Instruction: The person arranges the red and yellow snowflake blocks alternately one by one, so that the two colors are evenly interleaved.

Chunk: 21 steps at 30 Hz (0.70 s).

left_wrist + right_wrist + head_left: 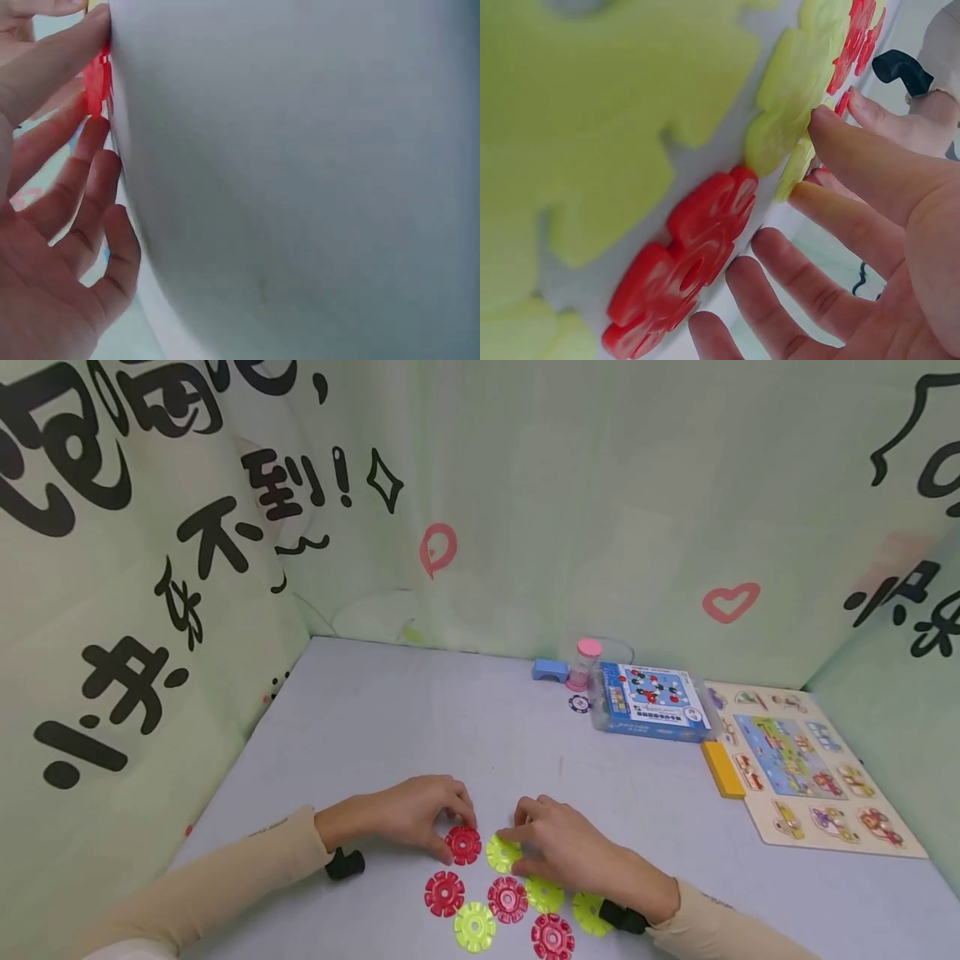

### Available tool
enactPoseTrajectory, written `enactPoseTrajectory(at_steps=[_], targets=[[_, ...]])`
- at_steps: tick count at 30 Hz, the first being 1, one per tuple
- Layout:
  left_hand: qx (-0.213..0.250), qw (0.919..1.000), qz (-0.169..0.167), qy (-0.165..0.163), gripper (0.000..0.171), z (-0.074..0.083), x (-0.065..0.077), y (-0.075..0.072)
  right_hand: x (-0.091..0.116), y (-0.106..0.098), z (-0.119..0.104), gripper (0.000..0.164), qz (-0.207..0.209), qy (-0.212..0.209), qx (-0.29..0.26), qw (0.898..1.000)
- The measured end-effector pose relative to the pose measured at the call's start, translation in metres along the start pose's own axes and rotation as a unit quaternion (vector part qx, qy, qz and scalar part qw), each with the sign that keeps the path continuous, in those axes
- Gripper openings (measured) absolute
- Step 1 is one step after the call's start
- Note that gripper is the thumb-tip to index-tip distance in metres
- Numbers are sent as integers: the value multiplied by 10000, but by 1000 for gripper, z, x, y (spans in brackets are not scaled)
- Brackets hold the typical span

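My left hand [420,812] pinches a red notched plastic disc [463,845] between thumb and fingers. In the left wrist view that red disc [97,81] shows nearly edge-on at the fingertips. Beside it, my right hand [566,843] pinches a yellow-green notched disc [501,854] by its edges with thumb and index finger. The other right fingers are spread, close to another red disc [686,266], which the hand hides in the head view. Nearer me lie a red disc [444,893], a yellow-green disc [475,927] and a red disc [507,900].
More discs lie under and in front of the right forearm, including a yellow-green disc [587,912] and a red disc [552,937]. Farther back stand a blue block [551,670], a pink-capped timer [584,662] and a blue boxed set [652,702]. A picture board [813,827] and yellow block [723,770] lie right.
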<state>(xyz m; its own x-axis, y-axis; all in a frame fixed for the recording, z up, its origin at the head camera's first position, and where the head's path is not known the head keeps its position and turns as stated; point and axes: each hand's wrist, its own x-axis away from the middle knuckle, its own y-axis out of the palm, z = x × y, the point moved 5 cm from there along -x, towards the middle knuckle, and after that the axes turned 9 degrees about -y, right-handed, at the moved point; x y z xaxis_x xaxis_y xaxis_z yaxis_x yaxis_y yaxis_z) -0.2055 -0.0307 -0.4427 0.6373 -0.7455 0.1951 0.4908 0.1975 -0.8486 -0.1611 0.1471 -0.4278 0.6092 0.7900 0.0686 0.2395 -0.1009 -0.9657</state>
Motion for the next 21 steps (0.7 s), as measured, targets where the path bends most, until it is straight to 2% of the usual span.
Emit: enactPoseTrajectory(at_steps=[5,13,21], targets=[[-67,9996,36,279,43,2,1,0,-1,2,1,44,-57,-14,61,10000],[173,9994,-24,306,48,3,3,1,-1,1,1,44,-60,-44,155,9999],[-282,9989,122,340,52,5,0,1,0,1,1,44,-46,-23,126,9999]])
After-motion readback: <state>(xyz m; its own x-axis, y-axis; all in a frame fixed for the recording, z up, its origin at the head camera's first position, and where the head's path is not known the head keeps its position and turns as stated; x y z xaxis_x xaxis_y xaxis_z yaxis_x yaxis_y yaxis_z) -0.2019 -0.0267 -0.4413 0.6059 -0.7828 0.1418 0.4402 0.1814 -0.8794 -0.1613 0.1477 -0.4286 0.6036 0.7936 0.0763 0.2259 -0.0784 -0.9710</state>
